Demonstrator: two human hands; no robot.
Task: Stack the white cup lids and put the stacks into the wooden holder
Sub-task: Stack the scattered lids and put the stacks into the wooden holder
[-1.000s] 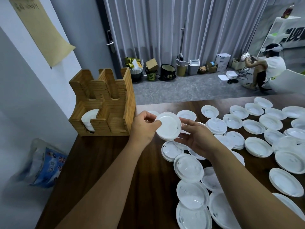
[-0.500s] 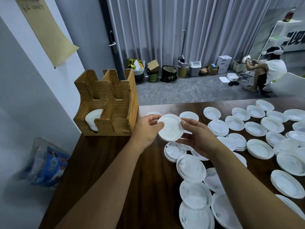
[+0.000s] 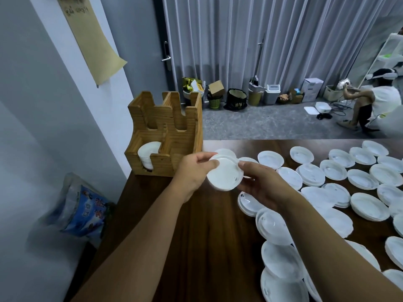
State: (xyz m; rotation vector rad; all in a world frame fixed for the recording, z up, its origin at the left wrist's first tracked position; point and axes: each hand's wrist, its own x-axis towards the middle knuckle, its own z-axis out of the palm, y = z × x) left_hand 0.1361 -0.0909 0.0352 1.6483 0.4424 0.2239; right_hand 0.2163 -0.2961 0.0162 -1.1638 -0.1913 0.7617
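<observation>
A: What sits furthest left?
B: A wooden holder with stacked lids in its front-left slot.
A: And the hands?
B: The left hand and right hand pinch a white lid stack above the table; loose lids lie rightward.

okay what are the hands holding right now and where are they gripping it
Both hands, left and right, hold a small stack of white lids by its opposite rims.
</observation>
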